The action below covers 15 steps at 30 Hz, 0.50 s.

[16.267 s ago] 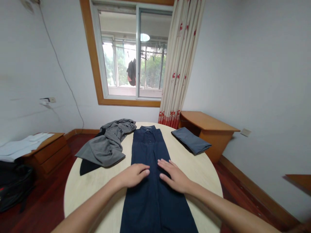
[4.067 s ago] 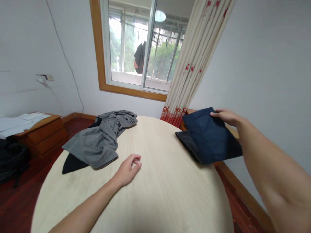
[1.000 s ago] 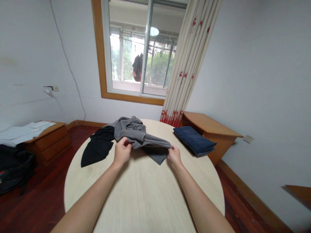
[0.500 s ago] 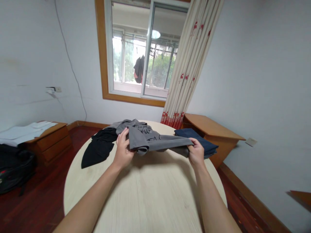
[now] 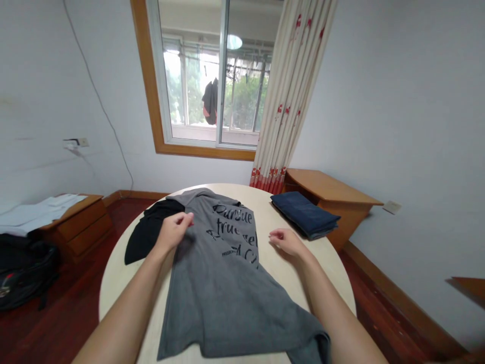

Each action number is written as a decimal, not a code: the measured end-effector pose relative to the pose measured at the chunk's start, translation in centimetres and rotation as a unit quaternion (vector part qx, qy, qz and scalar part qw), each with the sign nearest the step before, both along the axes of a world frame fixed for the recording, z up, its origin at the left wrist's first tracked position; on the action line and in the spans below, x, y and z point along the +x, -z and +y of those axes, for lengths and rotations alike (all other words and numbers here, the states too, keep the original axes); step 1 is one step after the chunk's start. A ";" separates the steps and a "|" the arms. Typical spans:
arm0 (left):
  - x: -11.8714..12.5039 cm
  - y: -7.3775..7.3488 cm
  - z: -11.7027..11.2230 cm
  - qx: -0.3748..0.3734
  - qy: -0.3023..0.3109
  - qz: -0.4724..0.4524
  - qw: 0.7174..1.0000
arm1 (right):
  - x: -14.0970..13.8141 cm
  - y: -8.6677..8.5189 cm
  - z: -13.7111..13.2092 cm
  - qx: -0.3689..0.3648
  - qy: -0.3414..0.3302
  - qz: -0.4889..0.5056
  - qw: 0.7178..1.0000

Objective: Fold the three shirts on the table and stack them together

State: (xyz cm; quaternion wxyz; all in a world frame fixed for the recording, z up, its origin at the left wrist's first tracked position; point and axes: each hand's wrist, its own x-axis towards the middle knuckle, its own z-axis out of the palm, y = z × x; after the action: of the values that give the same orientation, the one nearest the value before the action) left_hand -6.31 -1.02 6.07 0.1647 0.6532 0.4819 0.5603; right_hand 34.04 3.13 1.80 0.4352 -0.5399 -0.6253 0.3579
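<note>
A grey cloth shirt with black letters (image 5: pixel 223 293) lies between the loose, empty left hand (image 5: pixel 173 232), over its edge, and the empty right hand (image 5: pixel 288 242), near folded dark blue cloth (image 5: pixel 305 211).

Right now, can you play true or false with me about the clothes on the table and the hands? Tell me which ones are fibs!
1. The gray shirt lies on the table. True.
2. The writing on the gray shirt is bright yellow. False: it is black.
3. The black cloth is left of the gray shirt's writing. True.
4. The right hand is squeezing the gray shirt. False: it is beside the shirt, apart from it.
5. The navy cloth is folded. True.
</note>
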 end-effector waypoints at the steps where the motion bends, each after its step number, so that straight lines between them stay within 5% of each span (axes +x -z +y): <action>1: 0.7 0.9 0.3 -0.028 0.026 0.055 0.998 | -0.7 0.8 0.2 0.007 0.001 -0.043 0.999; 5: 2.7 4.1 1.0 -0.069 0.123 0.194 0.971 | -3.7 2.2 -0.4 0.084 0.006 -0.211 0.974; 9: 4.0 5.1 0.7 -0.107 0.116 0.300 0.941 | -6.7 1.8 -1.6 0.131 -0.034 -0.300 0.944; 15: 6.5 4.2 0.0 -0.097 0.122 0.365 0.918 | -9.0 2.3 -1.7 0.091 -0.109 -0.088 0.986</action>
State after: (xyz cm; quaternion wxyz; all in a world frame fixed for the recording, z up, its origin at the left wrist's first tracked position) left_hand 0.23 -1.05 1.85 0.1071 0.8468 0.4773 0.2090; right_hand 25.05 1.42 -0.47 0.3840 -0.4560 -0.7464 0.2957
